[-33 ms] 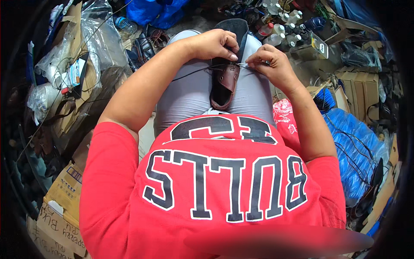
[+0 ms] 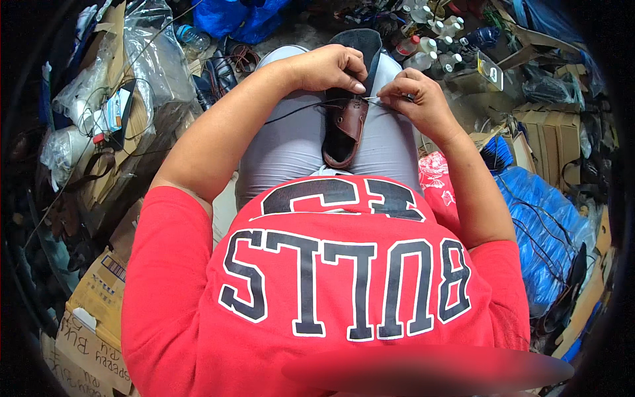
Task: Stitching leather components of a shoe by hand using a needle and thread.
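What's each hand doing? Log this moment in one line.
left hand: at brown shoe, grip unclear | right hand: pinching pale strand beside shoe | shoe: on lap

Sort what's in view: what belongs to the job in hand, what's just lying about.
In hand:
- brown shoe on the lap, by the left hand
- dark cord
- thin white piece at the right hand

Lying about:
- capped bottles
- blue plastic bag
- folded cardboard
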{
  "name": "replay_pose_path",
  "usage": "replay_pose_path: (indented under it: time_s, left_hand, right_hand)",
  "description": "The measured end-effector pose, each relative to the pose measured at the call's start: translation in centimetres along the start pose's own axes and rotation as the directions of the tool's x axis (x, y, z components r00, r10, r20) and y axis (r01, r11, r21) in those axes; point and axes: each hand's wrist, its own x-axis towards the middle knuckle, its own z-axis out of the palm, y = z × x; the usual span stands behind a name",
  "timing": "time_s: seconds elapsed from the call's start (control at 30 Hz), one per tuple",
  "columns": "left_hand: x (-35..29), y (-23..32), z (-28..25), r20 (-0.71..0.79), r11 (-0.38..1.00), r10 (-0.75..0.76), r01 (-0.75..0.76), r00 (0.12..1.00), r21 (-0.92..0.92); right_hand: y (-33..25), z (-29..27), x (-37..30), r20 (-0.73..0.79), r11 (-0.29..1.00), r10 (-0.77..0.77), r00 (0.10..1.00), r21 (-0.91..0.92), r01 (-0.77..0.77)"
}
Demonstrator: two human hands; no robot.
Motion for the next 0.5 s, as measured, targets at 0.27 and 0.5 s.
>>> replay_pose_path:
  time_s: [0.27, 0.5]
  left_hand:
    - [-0.5, -0.3, 0.0, -0.025, 0.997, -0.019, 0.017, 1.0, -0.078]
    - [-0.7, -0.1, -0.6, 0.042, 1.0, -0.006, 0.007, 0.999, -0.029]
  right_hand:
    - [-0.4, 1.5, -0.5, -0.058, 0.999, 0.05, 0.997, 0.016, -0.049]
    - [-0.5, 2.5, -0.9, -0.138, 0.982, -0.145, 0.98, -0.144, 0.125]
